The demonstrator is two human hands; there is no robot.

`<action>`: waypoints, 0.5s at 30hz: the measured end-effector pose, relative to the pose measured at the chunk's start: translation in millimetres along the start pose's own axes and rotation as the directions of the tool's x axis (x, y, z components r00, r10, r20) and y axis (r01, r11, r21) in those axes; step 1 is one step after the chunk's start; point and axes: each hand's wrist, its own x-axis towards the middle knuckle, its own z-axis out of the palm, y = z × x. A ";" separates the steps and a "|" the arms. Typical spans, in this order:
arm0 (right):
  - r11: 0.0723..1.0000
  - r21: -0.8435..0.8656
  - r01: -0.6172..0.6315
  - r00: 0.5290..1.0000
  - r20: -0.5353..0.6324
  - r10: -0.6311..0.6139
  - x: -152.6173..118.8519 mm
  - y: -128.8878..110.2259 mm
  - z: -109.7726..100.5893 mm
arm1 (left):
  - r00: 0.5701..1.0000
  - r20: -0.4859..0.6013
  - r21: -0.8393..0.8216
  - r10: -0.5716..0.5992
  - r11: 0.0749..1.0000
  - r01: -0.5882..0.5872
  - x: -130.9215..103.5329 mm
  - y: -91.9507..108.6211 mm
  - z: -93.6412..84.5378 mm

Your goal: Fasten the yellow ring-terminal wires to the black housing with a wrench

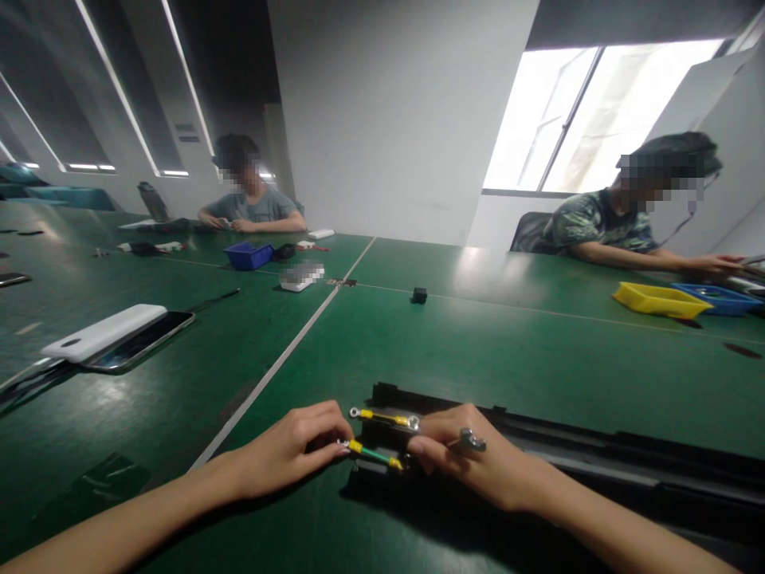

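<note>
My left hand pinches one end of a short green-and-yellow wire with metal ring terminals. My right hand holds the wire's other end against the left end of a long black bar that lies on the green table. A small metal screw or nut rests on my right hand's fingers. A second yellow-sleeved wire with ring terminals lies on the bar just above my fingers.
A white power bank and a phone lie at left. A small black block sits mid-table. Yellow and blue bins stand far right, a blue bin far left. Two other people sit across the table.
</note>
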 end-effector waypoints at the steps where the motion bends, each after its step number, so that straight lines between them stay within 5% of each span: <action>1: 1.000 0.001 -0.001 1.000 0.003 0.001 0.2 0.2 0.2 | 1.000 0.000 0.000 -0.001 1.000 0.001 -0.2 0.1 -0.1; 8: 0.998 -0.065 0.015 0.999 -0.047 -0.018 1.1 3.8 2.1 | 1.000 -0.002 0.002 0.009 1.000 -0.009 -1.9 0.4 0.4; 15: 0.994 0.015 0.111 0.993 0.035 -0.112 0.9 3.3 1.8 | 1.000 0.004 -0.012 -0.003 1.000 0.003 -0.6 -0.1 0.6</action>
